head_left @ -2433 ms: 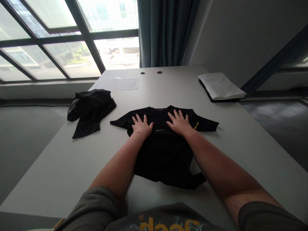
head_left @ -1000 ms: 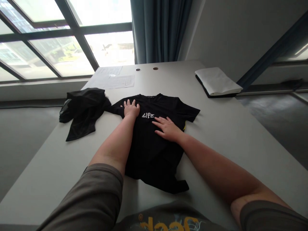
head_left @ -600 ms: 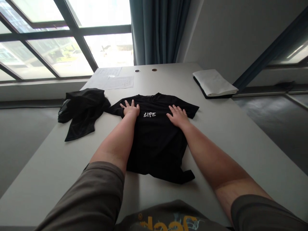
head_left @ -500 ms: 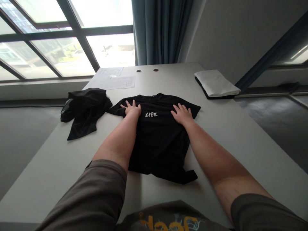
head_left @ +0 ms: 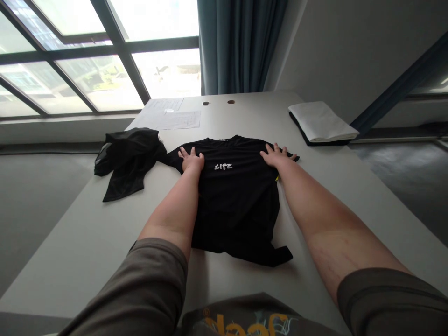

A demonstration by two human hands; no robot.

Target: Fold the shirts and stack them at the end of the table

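Note:
A black T-shirt (head_left: 234,200) with small white lettering lies spread on the white table (head_left: 241,116), its collar toward the far end. The lower right corner of its hem sticks out to the side. My left hand (head_left: 192,161) rests on the shirt near the left sleeve, fingers spread. Flat on the right shoulder and sleeve is my right hand (head_left: 278,156), its fingers also apart. A small yellow bit shows at the shirt's edge just below my right wrist.
A crumpled black garment (head_left: 131,158) lies left of the shirt, touching or nearly touching its sleeve. Folded white cloth (head_left: 322,121) sits on something black at the far right edge. Paper sheets (head_left: 178,119) lie at the back left, near two round table holes. Behind hangs a blue curtain (head_left: 238,46).
My right hand has slid outward to the right, from the shirt's chest onto its sleeve. My left hand stays at about the same place on the shirt. The view has shifted slightly.

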